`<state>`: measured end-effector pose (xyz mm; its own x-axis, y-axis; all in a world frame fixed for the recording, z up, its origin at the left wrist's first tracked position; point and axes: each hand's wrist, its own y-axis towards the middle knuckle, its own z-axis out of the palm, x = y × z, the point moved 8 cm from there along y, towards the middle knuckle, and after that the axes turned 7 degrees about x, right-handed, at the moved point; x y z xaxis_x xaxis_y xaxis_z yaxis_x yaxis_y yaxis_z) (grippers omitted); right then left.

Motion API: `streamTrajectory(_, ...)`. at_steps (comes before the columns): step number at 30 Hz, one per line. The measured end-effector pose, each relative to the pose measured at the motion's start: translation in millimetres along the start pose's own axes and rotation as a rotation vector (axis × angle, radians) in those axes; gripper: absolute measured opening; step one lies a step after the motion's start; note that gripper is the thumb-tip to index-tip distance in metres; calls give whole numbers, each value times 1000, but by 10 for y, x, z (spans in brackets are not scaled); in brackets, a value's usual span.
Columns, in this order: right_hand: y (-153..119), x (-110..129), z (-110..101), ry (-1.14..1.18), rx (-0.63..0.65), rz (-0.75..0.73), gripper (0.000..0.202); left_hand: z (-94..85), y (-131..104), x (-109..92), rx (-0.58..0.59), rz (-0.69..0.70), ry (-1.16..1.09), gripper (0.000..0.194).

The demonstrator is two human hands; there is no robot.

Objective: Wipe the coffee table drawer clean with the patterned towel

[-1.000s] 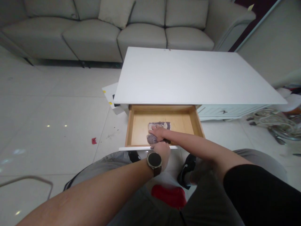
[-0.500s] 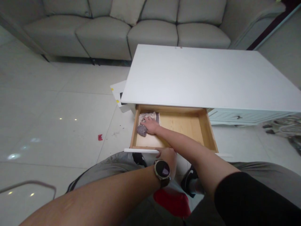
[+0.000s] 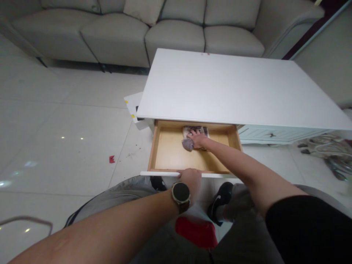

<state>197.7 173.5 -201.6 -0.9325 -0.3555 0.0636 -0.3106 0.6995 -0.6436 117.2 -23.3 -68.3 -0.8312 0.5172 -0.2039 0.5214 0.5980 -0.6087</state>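
Note:
A wooden drawer [image 3: 170,156] with a white front stands pulled out from a white table [image 3: 233,88]. Inside it, near the middle of the back, my right hand [image 3: 198,139] presses on a patterned cloth [image 3: 188,144], part of which is bunched at the fingertips. The rest of the cloth lies flat under and behind the fingers. My left hand [image 3: 191,179], with a watch on the wrist, grips the top edge of the drawer front [image 3: 159,173]; its fingertips are mostly hidden.
Behind the table is a grey sofa [image 3: 176,38]. A white box [image 3: 134,106] sits on the floor left of the table. Closer in are a red scrap [image 3: 111,159] and a red object [image 3: 196,231] between the legs. Cables [image 3: 327,152] lie at the right.
My right hand has moved the cloth rightward across the drawer, from its left side to the middle. My left hand stays on the drawer front. The view has shifted slightly.

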Motion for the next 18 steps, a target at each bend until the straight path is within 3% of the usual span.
streamTrajectory(5,-492,-1222,426,-127,133,259,105,-34,-43,46,40,0,23,33)
streamTrajectory(7,-595,-1471,537,-164,133,272,106,-45,-47,58,43,8,30,32)
streamTrajectory(10,-610,-1567,598,-174,105,252,105,-34,-32,57,38,48,64,30)
streamTrajectory(18,-459,-1446,561,-216,147,281,114,-28,-12,53,34,70,67,30)
